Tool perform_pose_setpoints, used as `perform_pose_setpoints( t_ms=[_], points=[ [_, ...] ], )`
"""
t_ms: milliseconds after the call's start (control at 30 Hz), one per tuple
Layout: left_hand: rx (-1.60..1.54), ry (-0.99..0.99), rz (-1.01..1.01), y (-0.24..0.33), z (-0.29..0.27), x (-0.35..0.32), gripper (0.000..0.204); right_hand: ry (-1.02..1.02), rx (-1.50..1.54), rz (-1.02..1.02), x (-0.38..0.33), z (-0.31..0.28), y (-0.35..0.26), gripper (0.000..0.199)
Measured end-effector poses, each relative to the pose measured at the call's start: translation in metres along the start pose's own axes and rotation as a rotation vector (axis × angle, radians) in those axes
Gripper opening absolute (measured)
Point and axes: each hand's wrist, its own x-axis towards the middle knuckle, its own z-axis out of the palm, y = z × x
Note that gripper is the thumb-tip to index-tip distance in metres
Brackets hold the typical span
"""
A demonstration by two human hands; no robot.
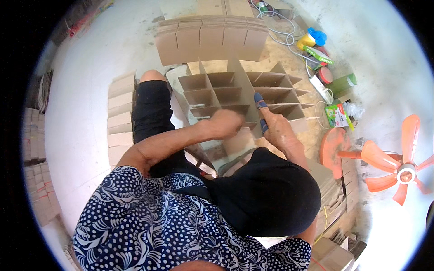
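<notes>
A cardboard divider grid (pixel 228 95) with open square cells stands in front of me, made of crossed, slotted strips. One long cardboard strip (pixel 244 83) runs away from me through its middle and rises above the cells. My right hand (pixel 278 128), with blue wraps on two fingers, grips the near part of this strip from the right. Over the near left cells is my left hand (pixel 227 123), curled and smeared by motion. What its fingers hold, if anything, does not show.
Beyond the grid stands a stack of slotted cardboard strips (pixel 210 40). More cardboard pieces (pixel 120 119) lie in a row left of my knee. To the right are a white power strip (pixel 321 89), a green box (pixel 337 116) and an orange fan (pixel 404 169).
</notes>
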Motion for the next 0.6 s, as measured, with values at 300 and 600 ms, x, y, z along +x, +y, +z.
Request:
perform_pose_setpoints(
  t_ms=[300, 600],
  points=[
    [0.021, 0.079, 0.018, -0.009, -0.018, -0.019, 0.024, 0.275, 0.162, -0.209, 0.026, 0.011, 0.002, 0.069],
    [-0.009, 0.105, -0.054, -0.027, 0.008, -0.025, 0.023, 0.22, 0.26, -0.204, 0.016, 0.046, 0.002, 0.059]
  ],
)
